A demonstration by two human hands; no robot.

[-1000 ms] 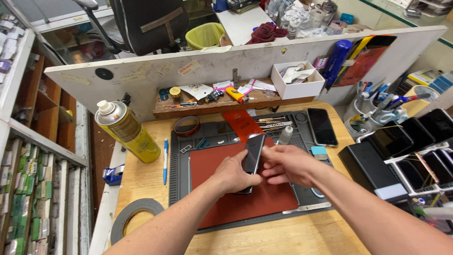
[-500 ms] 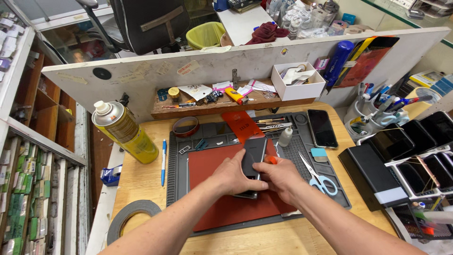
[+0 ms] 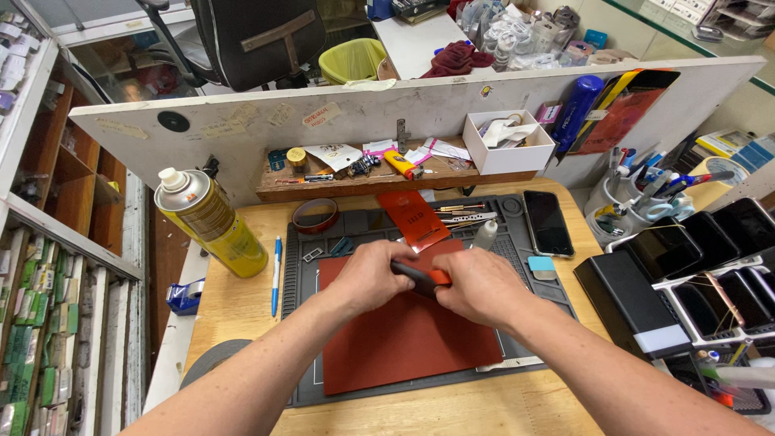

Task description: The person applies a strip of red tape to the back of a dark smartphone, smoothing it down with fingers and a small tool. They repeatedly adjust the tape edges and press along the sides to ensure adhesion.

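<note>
Hands, left (image 3: 373, 274) and right (image 3: 476, 284), both gripping dark phone (image 3: 413, 276), long axis left-right, above red mat (image 3: 404, 339).

A yellow spray can (image 3: 211, 224) stands at the left of the wooden table (image 3: 234, 303), with a blue pen (image 3: 276, 274) lying just beside it. A roll of tape (image 3: 314, 215) lies at the far edge of the grey work mat (image 3: 533, 282). A dark phone (image 3: 548, 223) lies at the mat's right, near a white box (image 3: 508, 144) on the far shelf. A cup of pens and scissors (image 3: 638, 198) stands further right.
</note>
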